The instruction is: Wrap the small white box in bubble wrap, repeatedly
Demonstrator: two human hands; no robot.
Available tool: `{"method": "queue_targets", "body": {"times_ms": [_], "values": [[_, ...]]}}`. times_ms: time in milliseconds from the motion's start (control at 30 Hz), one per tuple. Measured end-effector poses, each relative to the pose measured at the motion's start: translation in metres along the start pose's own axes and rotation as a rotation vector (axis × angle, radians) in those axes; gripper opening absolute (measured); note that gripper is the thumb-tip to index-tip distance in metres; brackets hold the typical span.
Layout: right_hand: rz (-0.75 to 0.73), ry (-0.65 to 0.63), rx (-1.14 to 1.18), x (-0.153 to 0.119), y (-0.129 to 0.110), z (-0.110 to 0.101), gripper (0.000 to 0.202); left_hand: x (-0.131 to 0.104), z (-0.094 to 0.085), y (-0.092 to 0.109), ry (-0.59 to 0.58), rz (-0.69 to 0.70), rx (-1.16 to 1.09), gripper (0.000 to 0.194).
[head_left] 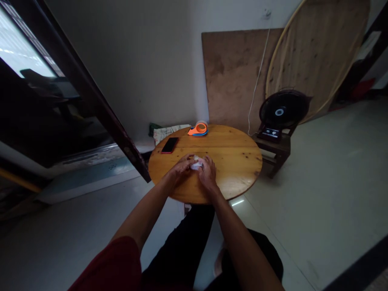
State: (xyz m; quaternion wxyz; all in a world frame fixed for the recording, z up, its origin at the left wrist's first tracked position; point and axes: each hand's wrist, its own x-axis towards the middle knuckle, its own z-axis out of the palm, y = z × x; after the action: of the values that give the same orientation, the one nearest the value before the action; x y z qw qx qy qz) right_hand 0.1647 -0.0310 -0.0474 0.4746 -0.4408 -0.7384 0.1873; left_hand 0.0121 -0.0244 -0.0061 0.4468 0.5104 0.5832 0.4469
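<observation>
Between my two hands is a small whitish, partly clear object (196,165), low over the round wooden table or resting on it; its kind is too small to make out. My left hand (183,165) has its fingers curled against the object's left side. From the right, my right hand (207,170) wraps round it with thumb and fingers. Beyond the hands, an orange and blue tape dispenser (199,129) lies near the table's far edge. To the left of them is a phone (170,145) with a dark screen and red edge.
The wooden table (233,161) has a rounded edge close to my knees. Printed paper (160,134) shows behind its far left edge. On the right a black fan (280,111) stands on a dark wooden stool (283,145). A brown board (235,76) leans on the wall.
</observation>
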Motion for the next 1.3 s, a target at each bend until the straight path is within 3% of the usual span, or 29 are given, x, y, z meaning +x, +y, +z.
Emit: {"method": "queue_targets", "body": {"times_ms": [333,467,567,733,833,933,1067,1300], "values": [[0.075,-0.035,-0.007,-0.003,-0.004,-0.001,0.046,-0.014,0.008,0.016,0.050,-0.013,-0.031,0.063],[0.076,-0.038,-0.042,-0.004,-0.005,-0.003,0.044,-0.009,0.005,0.011,0.008,-0.010,-0.051,0.067],[0.062,-0.034,-0.033,-0.003,-0.003,-0.004,0.044,-0.004,0.006,0.006,0.041,-0.028,-0.051,0.061],[0.080,0.023,0.022,0.003,-0.001,-0.005,0.067,0.001,0.007,0.001,0.050,-0.052,-0.042,0.059],[0.065,0.016,0.013,0.006,-0.001,-0.005,0.071,0.004,0.007,-0.007,0.045,-0.010,-0.060,0.059],[0.056,-0.036,-0.046,0.006,-0.002,-0.005,0.062,0.005,0.010,-0.018,0.057,0.057,-0.114,0.058],[0.038,-0.059,-0.134,0.004,-0.001,-0.005,0.047,0.003,0.016,-0.029,0.165,0.169,-0.038,0.051],[-0.029,-0.022,-0.361,0.000,-0.014,-0.008,0.040,-0.002,0.016,-0.028,0.191,0.238,0.058,0.051]]}}
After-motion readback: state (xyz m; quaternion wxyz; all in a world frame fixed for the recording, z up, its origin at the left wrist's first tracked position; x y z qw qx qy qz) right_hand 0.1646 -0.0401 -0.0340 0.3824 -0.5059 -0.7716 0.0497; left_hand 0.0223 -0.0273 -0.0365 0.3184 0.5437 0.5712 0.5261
